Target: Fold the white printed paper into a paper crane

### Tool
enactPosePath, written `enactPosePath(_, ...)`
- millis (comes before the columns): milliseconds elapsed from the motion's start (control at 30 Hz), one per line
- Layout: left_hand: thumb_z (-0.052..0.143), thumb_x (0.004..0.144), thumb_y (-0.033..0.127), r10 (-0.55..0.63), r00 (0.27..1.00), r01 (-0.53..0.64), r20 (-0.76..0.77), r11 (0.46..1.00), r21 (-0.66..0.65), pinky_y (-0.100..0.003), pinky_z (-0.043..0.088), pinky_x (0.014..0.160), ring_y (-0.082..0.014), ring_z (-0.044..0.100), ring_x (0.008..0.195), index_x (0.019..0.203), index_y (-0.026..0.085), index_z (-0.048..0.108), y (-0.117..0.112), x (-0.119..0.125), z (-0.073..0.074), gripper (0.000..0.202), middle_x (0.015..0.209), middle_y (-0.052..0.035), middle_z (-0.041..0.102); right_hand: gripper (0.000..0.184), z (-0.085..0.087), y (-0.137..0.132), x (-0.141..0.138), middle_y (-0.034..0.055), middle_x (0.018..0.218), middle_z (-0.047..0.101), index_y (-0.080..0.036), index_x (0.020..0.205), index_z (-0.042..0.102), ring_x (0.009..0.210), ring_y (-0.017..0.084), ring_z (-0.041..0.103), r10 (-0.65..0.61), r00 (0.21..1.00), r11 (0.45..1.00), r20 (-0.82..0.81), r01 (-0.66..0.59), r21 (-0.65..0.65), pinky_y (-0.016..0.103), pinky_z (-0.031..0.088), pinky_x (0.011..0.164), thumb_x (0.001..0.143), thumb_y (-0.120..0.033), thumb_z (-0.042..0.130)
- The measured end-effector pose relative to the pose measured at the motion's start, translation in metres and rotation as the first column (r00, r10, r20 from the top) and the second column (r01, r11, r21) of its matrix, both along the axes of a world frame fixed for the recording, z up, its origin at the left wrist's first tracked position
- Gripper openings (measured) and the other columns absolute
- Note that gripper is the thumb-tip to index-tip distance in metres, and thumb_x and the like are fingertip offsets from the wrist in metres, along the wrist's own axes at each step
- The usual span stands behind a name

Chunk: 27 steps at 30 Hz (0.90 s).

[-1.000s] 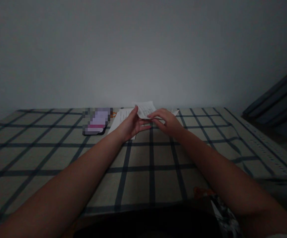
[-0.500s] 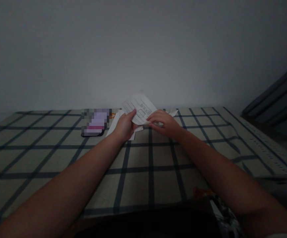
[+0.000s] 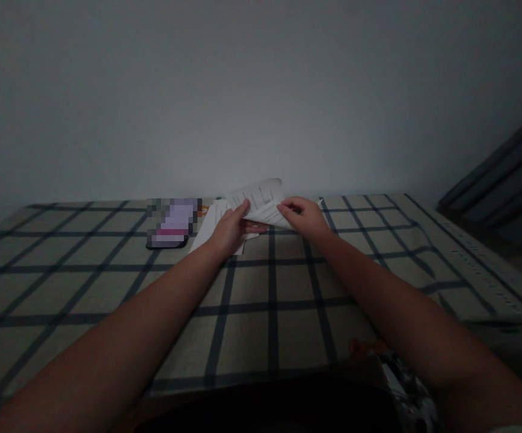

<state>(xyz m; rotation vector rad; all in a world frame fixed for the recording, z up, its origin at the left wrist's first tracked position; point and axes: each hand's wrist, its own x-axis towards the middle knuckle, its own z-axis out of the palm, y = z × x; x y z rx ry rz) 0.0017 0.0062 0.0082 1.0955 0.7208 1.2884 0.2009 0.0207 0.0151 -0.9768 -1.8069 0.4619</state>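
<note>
Between my hands is a printed sheet of paper (image 3: pixel 261 195), held up off the cloth and bent, its top edge curling over. My left hand (image 3: pixel 233 227) grips its left side, thumb on top and fingers stretched underneath. At the right, my right hand (image 3: pixel 305 215) pinches the lower right part of the sheet between thumb and fingertips. Under and behind my left hand lie more white papers (image 3: pixel 204 230), partly hidden by that hand. Another bit of white paper peeks out behind my right hand.
A phone with a blurred, lit screen (image 3: pixel 177 222) lies left of the papers. The checked tablecloth (image 3: pixel 252 325) covers the table, which meets a plain wall (image 3: pixel 261 90) at the back. Dark folded fabric (image 3: pixel 504 174) hangs at the right.
The sheet has tipped lower and now bends across the middle. My right hand has shifted slightly right and closed its fingers on the paper; the left hand stays nearly in place.
</note>
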Motion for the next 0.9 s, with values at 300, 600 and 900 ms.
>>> enactPosePath(300, 0.080, 0.069, 0.052, -0.021, 0.995, 0.027, -0.098, 0.998, 0.062, -0.039, 0.058, 0.082, -0.0277, 0.069, 0.103, 0.113, 0.017, 0.068, -0.009, 0.002, 0.000, 0.058, 0.131, -0.0151, 0.065, 0.027, 0.002, 0.000, -0.003, 0.0030, 0.076, 0.067, -0.017, 0.081, 0.068, 0.071, 0.015, 0.059, -0.053, 0.957, 0.990, -0.286, 0.012, -0.144, 0.030, 0.046, 0.068, 0.078, -0.044, 0.067)
enactPosePath(600, 0.079, 0.074, 0.044, 0.001, 0.967, -0.009, -0.256, 1.000, -0.027, -0.028, 0.056, 0.070, -0.0185, 0.071, 0.078, 0.099, 0.013, 0.073, -0.012, 0.007, 0.005, 0.041, 0.094, -0.0136, 0.076, 0.028, 0.000, 0.000, -0.004, 0.0044, 0.083, 0.068, -0.018, 0.085, 0.067, 0.077, 0.016, 0.061, 0.001, 0.957, 0.994, -0.288, -0.032, -0.102, 0.033, 0.049, 0.075, 0.079, -0.045, 0.068)
enactPosePath(900, 0.077, 0.074, 0.029, 0.171, 0.975, -0.164, -0.144, 0.985, 0.055, -0.025, 0.057, 0.064, -0.0140, 0.069, 0.067, 0.105, 0.011, 0.071, -0.007, 0.008, 0.004, 0.036, 0.107, -0.0142, 0.075, 0.040, -0.003, -0.001, -0.009, 0.0028, 0.087, 0.068, -0.022, 0.109, 0.057, 0.079, 0.017, 0.064, 0.133, 0.921, 0.953, -0.367, -0.220, -0.206, 0.033, 0.053, 0.073, 0.077, -0.044, 0.070)
